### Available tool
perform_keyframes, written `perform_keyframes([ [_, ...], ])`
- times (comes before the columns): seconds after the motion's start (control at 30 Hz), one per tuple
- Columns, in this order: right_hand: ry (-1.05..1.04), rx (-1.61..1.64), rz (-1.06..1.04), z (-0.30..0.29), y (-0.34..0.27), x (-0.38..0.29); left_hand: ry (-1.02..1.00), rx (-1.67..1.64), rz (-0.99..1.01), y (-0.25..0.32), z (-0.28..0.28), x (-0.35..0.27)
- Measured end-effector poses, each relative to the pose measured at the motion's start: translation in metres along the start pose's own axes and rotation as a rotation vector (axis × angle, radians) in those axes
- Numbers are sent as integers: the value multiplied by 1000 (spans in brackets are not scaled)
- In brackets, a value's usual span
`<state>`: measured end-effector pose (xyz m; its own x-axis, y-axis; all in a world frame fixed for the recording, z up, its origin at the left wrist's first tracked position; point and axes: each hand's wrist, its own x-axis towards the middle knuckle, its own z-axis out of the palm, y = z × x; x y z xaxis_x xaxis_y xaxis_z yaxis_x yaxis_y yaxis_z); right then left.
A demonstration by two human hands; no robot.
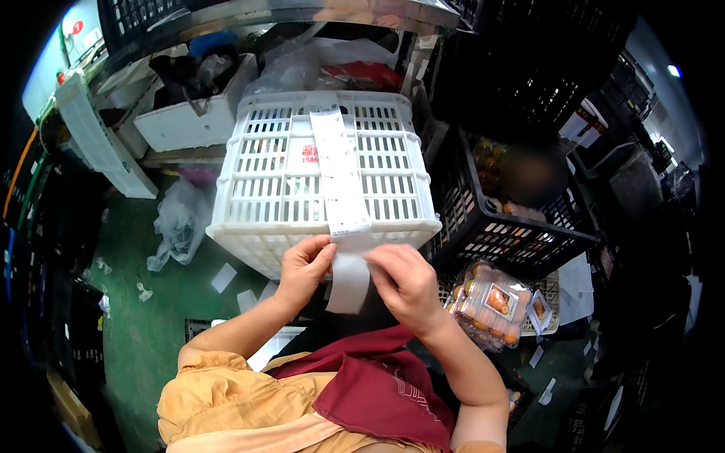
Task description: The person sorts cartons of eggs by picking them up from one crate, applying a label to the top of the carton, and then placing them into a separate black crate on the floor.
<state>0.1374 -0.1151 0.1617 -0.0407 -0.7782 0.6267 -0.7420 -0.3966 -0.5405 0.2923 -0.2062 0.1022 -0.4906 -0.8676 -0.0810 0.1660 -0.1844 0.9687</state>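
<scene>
A long strip of white printed labels (pixel 342 175) runs down the top of an upturned white plastic crate (pixel 266 226) and hangs over its near edge. Its lower end (pixel 348 283) curls down in front of me. My left hand (pixel 306 269) pinches the left edge of the strip between thumb and forefinger, just off the crate's rim. Opposite it, my right hand (pixel 405 283) has its fingertips on the strip's right edge, slightly blurred. Small print shows on the labels.
At right, a black plastic crate (pixel 510 238) holds packed fruit. Below it, a clear clamshell box of orange fruit (pixel 490 306) sits on a pale crate (pixel 552 317). Left stand a white foam box (pixel 187 122) and a plastic bag (pixel 181 221). Paper scraps (pixel 224 277) litter the green floor.
</scene>
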Motion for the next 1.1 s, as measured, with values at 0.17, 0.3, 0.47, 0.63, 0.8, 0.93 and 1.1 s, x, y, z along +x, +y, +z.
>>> perform_keyframes([
  [0.17, -46, -185, -117, 23, 11, 27, 2, 110, 196, -16, -9, 7],
  [0.3, -90, -210, -120, 31, 15, 29, -45, 172, 254, -10, -11, 8],
  [0.47, -157, -284, -180, 31, 13, 37, -100, 394, 435, -4, -17, 11],
  [0.63, -263, -301, -205, 33, 18, 44, -55, 400, 425, -7, -19, 14],
  [0.8, 29, 180, 381, 19, 42, 45, 15, 88, 104, -2, -13, 6],
  [0.93, 473, 759, 764, -25, 87, 32, 61, 280, 119, 3, -19, 4],
  [1.1, 619, 378, 608, -50, 57, -2, -211, 139, 312, 5, -23, -16],
])
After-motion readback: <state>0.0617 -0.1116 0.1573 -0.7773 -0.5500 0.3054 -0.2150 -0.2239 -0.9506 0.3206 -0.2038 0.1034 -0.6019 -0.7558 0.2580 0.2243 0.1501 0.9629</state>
